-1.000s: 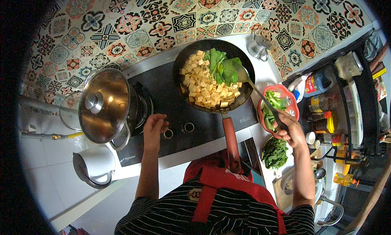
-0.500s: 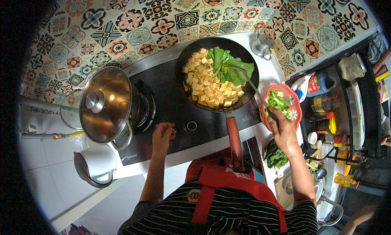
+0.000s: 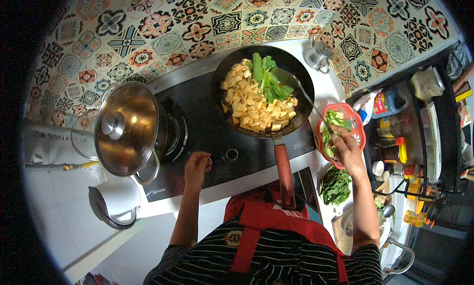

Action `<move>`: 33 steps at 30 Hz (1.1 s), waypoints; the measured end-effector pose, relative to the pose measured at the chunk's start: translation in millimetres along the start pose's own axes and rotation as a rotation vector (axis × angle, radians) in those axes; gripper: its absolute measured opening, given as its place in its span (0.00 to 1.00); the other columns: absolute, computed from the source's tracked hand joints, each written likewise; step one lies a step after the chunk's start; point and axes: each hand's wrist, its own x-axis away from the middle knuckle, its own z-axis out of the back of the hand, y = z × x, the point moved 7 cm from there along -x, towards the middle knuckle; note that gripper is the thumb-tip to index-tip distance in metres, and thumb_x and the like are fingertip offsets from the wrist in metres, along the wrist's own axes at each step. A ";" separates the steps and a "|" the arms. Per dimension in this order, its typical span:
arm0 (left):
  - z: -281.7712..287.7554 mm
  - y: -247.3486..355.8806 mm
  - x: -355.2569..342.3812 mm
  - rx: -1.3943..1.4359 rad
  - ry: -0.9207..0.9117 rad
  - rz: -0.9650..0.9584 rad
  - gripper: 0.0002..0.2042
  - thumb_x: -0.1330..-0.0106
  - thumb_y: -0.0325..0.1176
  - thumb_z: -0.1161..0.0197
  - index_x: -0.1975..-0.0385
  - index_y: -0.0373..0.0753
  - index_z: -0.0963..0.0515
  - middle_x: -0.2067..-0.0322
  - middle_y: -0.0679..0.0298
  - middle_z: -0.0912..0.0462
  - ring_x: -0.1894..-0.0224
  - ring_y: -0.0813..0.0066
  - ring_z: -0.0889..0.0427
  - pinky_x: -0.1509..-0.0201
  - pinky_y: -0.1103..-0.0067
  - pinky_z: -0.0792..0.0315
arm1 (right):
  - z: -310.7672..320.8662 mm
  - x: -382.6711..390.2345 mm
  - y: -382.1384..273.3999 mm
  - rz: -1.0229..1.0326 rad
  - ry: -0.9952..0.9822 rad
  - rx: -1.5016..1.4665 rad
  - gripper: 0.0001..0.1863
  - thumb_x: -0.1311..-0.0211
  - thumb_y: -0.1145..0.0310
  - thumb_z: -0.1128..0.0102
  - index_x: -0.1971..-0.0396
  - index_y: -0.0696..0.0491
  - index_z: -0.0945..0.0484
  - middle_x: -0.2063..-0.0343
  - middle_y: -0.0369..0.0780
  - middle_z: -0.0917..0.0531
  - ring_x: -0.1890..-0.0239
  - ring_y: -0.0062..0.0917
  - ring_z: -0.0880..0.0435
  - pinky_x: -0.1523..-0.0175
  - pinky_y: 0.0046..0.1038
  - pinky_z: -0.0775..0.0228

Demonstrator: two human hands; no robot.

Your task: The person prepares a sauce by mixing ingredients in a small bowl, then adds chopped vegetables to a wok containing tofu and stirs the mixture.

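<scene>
My right hand [image 3: 346, 145] is closed round the handle of a long metal spatula [image 3: 307, 96]. The spatula's head lies in the wok [image 3: 308, 109], at the right side of some leafy greens [image 3: 276, 85]. Cubes of tofu [image 3: 247, 100] fill the wok's left and lower parts. Beneath my right hand is a red scalloped bowl [image 3: 363, 137] holding more cut greens [image 3: 335, 118]. My left hand [image 3: 198, 165], its fingers curled and nothing visible in them, hovers over the front of the black cooktop [image 3: 197, 119]. The wok's red handle [image 3: 283, 169] points toward me.
A lidded pot [image 3: 129, 129] stands on the left burner, with a white kettle [image 3: 118, 198] before it. At the back right is a metal pitcher [image 3: 318, 55]. Dark leafy greens [image 3: 335, 185] lie right of the wok handle. A black rack [image 3: 419, 132] holds bottles and jars.
The greens in the wok have shifted left and bunched up, baring the spatula's head. My right hand has moved slightly with the spatula; my left hand has barely moved.
</scene>
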 end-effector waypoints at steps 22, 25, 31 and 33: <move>8.7 -21.7 2.4 -0.113 -0.029 -0.014 0.06 0.35 0.28 0.49 0.62 0.37 0.26 0.64 0.64 0.22 0.65 0.78 0.22 0.63 0.82 0.26 | -35.5 -5.4 -40.6 0.563 0.040 0.983 0.21 0.44 0.67 0.46 0.48 0.50 0.30 0.65 0.50 0.23 0.69 0.44 0.20 0.63 0.39 0.25; 1.8 -19.2 -1.0 -0.119 -0.043 0.003 0.06 0.35 0.28 0.49 0.62 0.37 0.26 0.63 0.64 0.22 0.64 0.77 0.22 0.63 0.82 0.26 | -41.7 -8.1 -23.7 0.521 -0.014 0.757 0.21 0.44 0.70 0.46 0.49 0.53 0.30 0.62 0.53 0.23 0.63 0.48 0.22 0.56 0.39 0.28; -0.7 -28.7 -9.0 -0.121 -0.063 0.052 0.06 0.35 0.27 0.49 0.62 0.37 0.26 0.64 0.63 0.22 0.65 0.76 0.22 0.64 0.81 0.26 | -45.1 -6.9 -5.6 0.354 -0.006 0.373 0.20 0.41 0.68 0.45 0.49 0.57 0.29 0.54 0.50 0.23 0.53 0.38 0.23 0.46 0.31 0.34; 1.7 -27.4 -9.6 -0.146 -0.067 0.040 0.06 0.35 0.27 0.49 0.62 0.37 0.26 0.65 0.63 0.22 0.65 0.77 0.22 0.64 0.81 0.26 | -23.9 -8.0 -4.0 0.317 0.018 0.217 0.20 0.40 0.67 0.45 0.48 0.56 0.28 0.60 0.44 0.19 0.60 0.26 0.22 0.53 0.26 0.31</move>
